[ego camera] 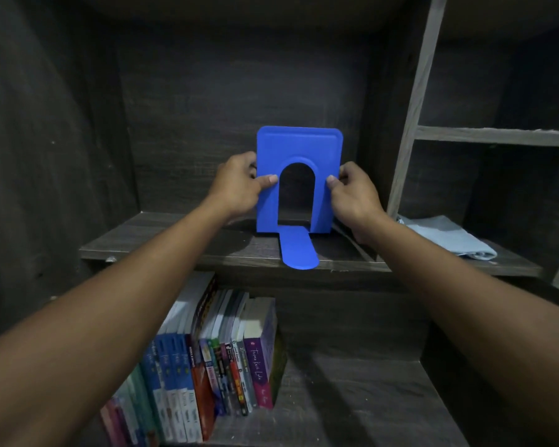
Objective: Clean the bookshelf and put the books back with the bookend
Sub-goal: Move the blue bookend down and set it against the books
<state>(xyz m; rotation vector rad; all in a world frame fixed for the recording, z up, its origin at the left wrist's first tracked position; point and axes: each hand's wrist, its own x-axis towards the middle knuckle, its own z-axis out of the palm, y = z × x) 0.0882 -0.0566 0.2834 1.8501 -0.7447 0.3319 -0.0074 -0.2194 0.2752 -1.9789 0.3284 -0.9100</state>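
Head view is looking into a dark wooden bookshelf (181, 101), with both bare arms reaching far into its upper compartment. Low on the left, a row of books (207, 375) is standing upright on the bottom board, spines facing near, leaning slightly toward the left wall. Above them, the left hand (239, 185) is pinching the left edge of a blue bookend (299, 146), thumb lying across its front face beside the arched cutout. That bookend is standing upright on the shelf board (162, 243), roughly in the middle of the compartment, its flat tongue stretching toward the near edge and just overhanging it. On the other side, the right hand (354, 195) is gripping the right edge in the same way, thumb on the front, fingers curling behind. Further right, past the upright divider, a pale folded cloth (449, 237) is lying on the neighbouring board, well apart from both hands.
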